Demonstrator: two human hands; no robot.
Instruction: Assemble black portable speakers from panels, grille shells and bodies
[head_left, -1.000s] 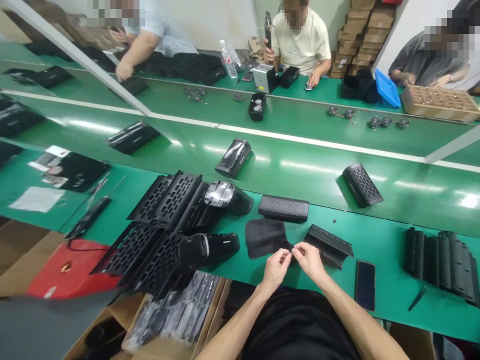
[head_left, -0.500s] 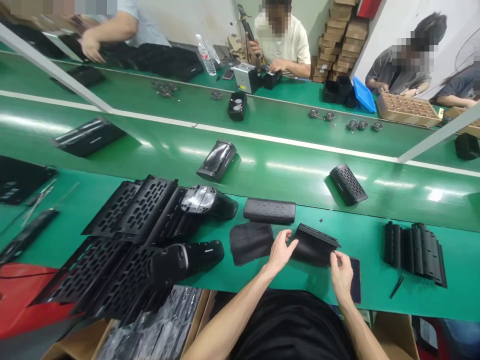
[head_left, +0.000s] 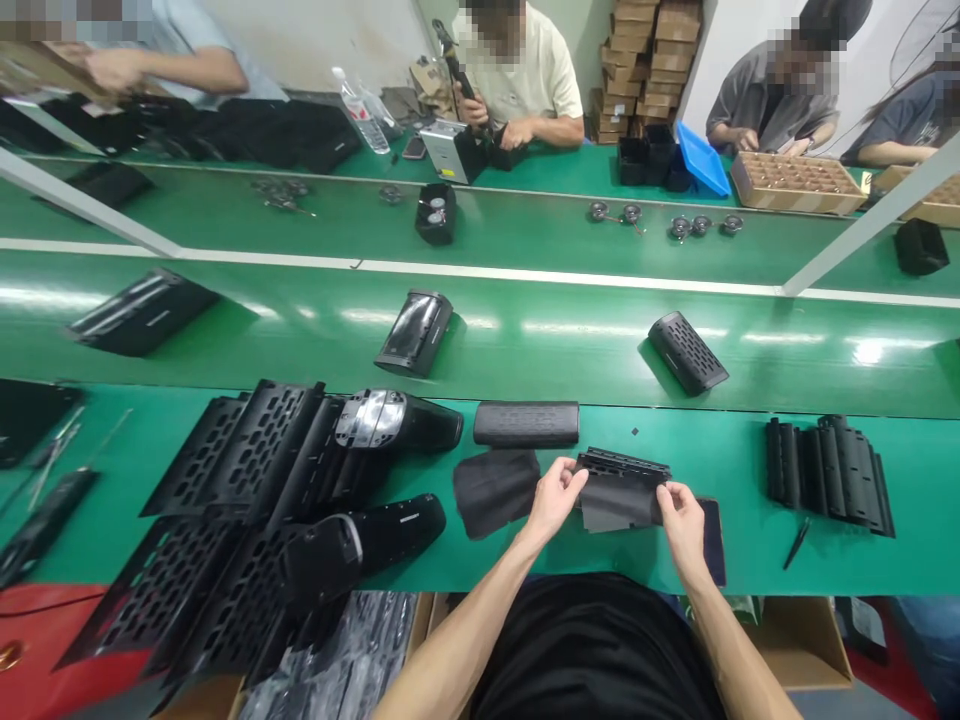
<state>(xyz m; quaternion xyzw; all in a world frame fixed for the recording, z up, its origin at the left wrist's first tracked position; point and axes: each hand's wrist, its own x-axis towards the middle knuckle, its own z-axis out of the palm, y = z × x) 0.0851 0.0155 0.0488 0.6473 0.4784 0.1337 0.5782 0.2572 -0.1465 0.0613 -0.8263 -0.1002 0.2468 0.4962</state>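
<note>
My left hand (head_left: 553,500) and my right hand (head_left: 681,517) are closed on the two ends of a thin black sheet (head_left: 621,499). The sheet lies against a black slotted plastic panel (head_left: 624,462), whose long edge shows above it; the fingertips hide the ends of both. To the left of my left hand, a dark cloth-like sheet (head_left: 491,492) lies flat on the green table. Behind it rests a black patterned speaker cover (head_left: 526,424). A dark phone-like slab (head_left: 711,540) lies partly behind my right hand.
Perforated black panels (head_left: 247,450) are piled on the left, beside black speaker housings (head_left: 401,420). Several curved black panels (head_left: 829,475) stand at right near a small black tool (head_left: 796,543). Beyond runs a green conveyor (head_left: 525,350) carrying housings. Other people work across it.
The panel and sheet between my hands have tilted, so the slotted edge and the sheet's front now show. My left hand has closed onto the sheet's left end. The view has shifted slightly.
</note>
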